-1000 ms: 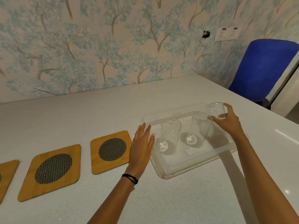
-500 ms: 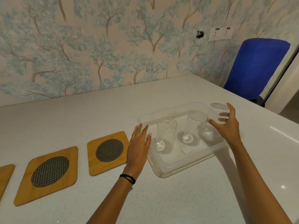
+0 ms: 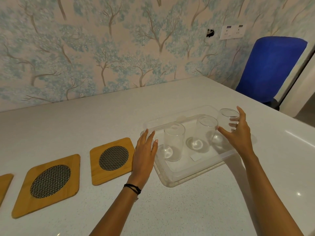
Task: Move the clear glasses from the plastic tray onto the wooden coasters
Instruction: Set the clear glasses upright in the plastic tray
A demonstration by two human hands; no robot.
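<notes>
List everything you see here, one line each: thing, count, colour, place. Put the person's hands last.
clear glasses: 3, transparent, upright in the tray; the rightmost is in the right hand's grasp.
plastic tray: 1, clear, on the counter, right of the coasters.
wooden coasters: 3, tan with dark mesh centres, in a row at left; the leftmost is cut off by the frame.
counter: 1, white speckled.
chair: 1, blue, far right by the wall.
socket plate: 1, white, on the wall.
wallpaper: tree pattern, blue and beige.
left hand: open, flat at the tray's left edge; black band on the wrist.
right hand: curled around the rightmost glass.
</notes>
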